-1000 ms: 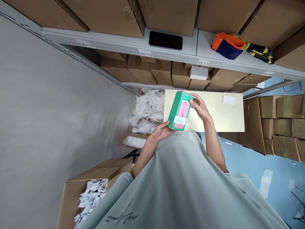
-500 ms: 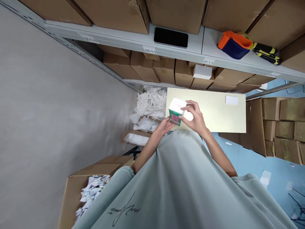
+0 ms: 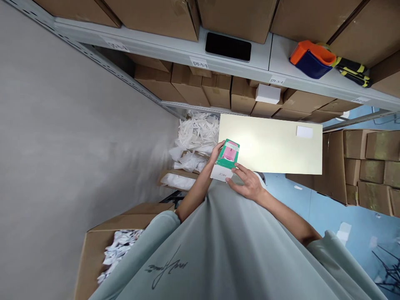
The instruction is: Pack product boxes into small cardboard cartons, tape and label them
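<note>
A small green and white carton (image 3: 230, 151) with a pink panel is held in front of my chest, over the near left edge of the pale tabletop (image 3: 271, 146). It is tilted, so its green face and its white printed end show. My left hand (image 3: 216, 152) is closed around the carton's left side, its fingers partly hidden behind it. At the lower right corner, my right hand (image 3: 248, 183) grips the white end between thumb and fingers.
A white slip (image 3: 304, 132) lies on the tabletop's right part. Shelves of cardboard boxes stand behind, with a black phone (image 3: 228, 46) and an orange and blue tape dispenser (image 3: 312, 59) on the upper one. White scraps (image 3: 198, 131) lie left, and stacked cartons (image 3: 371, 164) stand right.
The carton has come nearer my body and turned, so its green face now points up and its white end faces me. My right hand has moved from its top to its near end.
</note>
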Available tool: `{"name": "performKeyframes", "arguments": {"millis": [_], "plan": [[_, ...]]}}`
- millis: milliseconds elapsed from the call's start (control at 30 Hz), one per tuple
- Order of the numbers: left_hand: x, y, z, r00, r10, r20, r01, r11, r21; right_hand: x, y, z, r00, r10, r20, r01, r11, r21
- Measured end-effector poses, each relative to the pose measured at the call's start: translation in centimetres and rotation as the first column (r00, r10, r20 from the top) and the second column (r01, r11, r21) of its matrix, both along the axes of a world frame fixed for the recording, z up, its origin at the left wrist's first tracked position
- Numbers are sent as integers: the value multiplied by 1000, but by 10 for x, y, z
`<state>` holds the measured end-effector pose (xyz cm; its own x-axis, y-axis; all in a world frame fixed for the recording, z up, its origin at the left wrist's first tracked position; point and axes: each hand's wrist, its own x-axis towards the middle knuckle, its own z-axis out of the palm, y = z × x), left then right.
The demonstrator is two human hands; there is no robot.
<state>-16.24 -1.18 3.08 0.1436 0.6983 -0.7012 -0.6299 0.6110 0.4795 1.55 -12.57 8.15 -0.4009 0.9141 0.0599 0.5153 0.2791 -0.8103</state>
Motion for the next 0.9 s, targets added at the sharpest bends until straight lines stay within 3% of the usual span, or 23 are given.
{"name": "performKeyframes", "arguments": {"millis": [167,300,433,533,633,733,833,900], "plan": [[2,-2,-13,1000,22,5,-21,993,-120,10,32,9,982,-164,-88,161,986,-41],[-7,-18,-10,988,153,-15,-154,974,-164,20,75,12,904,-398,-155,392,917,-70],[-11,-34,3,981,178,-70,-187,972,-145,32,115,-4,751,-615,-240,559,785,-265],[-8,-41,18,979,185,-89,-189,981,-48,43,128,-28,598,-770,-223,638,625,-450],[-4,-40,37,978,185,-96,-185,983,6,52,125,-54,479,-862,-166,621,465,-631],[0,-34,54,975,203,-87,-201,979,39,55,113,-74,444,-888,-117,523,363,-771],[5,-27,58,970,231,-76,-229,973,28,55,103,-89,436,-895,-96,470,317,-824],[7,-24,52,967,240,-82,-242,970,-7,57,102,-96,436,-895,-94,471,315,-824]]}}
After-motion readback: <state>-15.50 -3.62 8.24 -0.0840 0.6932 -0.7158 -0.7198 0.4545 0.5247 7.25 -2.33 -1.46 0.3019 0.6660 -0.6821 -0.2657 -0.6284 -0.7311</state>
